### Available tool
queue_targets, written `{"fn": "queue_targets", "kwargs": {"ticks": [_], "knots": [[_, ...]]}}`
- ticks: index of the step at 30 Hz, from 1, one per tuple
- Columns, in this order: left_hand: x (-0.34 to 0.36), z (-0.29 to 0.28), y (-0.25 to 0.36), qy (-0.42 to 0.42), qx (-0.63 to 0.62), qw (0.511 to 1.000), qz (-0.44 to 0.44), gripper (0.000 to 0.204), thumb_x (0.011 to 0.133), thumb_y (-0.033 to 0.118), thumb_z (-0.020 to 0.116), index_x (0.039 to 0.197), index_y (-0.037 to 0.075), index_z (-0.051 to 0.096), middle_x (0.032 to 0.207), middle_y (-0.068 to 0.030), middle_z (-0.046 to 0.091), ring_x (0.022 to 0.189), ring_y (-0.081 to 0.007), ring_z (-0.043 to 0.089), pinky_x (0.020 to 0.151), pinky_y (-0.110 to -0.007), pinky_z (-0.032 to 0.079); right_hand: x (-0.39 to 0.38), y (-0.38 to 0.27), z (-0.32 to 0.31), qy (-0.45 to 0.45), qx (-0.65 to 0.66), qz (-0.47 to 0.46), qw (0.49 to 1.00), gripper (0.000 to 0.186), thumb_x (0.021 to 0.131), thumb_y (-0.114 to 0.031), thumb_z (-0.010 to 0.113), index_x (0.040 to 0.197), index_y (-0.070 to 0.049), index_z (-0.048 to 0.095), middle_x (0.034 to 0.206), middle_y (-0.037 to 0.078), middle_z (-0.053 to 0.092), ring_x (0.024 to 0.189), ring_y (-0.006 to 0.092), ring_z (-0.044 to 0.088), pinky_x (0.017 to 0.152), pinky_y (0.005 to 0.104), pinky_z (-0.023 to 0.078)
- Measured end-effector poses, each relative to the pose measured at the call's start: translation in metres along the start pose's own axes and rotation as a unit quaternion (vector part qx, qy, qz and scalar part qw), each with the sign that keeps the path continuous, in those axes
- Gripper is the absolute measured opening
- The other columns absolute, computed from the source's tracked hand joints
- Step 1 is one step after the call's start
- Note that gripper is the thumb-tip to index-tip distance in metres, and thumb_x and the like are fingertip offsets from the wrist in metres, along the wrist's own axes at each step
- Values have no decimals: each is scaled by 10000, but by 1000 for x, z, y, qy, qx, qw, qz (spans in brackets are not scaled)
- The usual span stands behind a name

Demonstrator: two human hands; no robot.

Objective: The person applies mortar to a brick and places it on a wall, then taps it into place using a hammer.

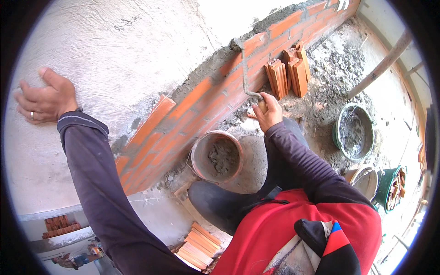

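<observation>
Your left hand (48, 96) lies palm down on the pale, rough surface (114, 50) to the left of the brick wall (198, 107), well apart from its bricks. The fingers are loosely spread and a little bent, with a ring on one of them. Your right hand (268, 112) is on the other side of the brick wall, near its face, with the fingers closed around the wooden-looking handle (263, 106) of a trowel-like tool (245, 75). That tool shows as a thin, bent grey strip running from your grip up across the face of the brick wall to the grey mortar (217, 62) along its top edge; you cannot tell from this angle whether its end touches the mortar.

A loose-looking orange brick (158, 114) lies along the top edge of the brick wall, between your hands. Just beside the foot of the brick wall stands a round bucket (239, 153) with grey mix (223, 156) inside, near your knees. Upright bricks (288, 73) are grouped near the wall's foot, farther along than your right hand. Farther out from the brick wall, on your right, are a dark green tub (338, 130) with grey contents, a pale bucket (364, 179) and a green basket (385, 190) of broken orange pieces. More bricks (197, 247) lie out from the wall's nearer end.
</observation>
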State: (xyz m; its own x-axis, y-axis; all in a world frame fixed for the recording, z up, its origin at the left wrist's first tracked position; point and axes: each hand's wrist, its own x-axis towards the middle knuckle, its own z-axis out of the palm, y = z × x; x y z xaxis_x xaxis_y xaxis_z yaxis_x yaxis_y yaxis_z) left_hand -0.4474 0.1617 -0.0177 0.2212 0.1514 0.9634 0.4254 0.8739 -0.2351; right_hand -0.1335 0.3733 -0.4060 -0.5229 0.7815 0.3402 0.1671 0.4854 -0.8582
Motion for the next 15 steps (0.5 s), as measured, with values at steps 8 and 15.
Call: {"fn": "queue_targets", "kwargs": {"ticks": [8,15], "knots": [[-1,1,3,18,-31,999,-2,624,864,523,509,1342,122,489,1410,-184,416,1346,-417,284,1094,-559,183,-5,1,27,-20,79,67,994,465,782,-107,742,1197,-2,562,983,186,653,857,285,655,781,372,521],[-2,4,-6,27,-17,999,0,637,856,563,512,1323,130,517,1383,-181,452,1336,-413,302,1087,-555,186,-6,-20,4,-61,-21,25,998,348,794,-148,693,1109,-32,603,1001,207,654,931,384,637,818,431,509]]}}
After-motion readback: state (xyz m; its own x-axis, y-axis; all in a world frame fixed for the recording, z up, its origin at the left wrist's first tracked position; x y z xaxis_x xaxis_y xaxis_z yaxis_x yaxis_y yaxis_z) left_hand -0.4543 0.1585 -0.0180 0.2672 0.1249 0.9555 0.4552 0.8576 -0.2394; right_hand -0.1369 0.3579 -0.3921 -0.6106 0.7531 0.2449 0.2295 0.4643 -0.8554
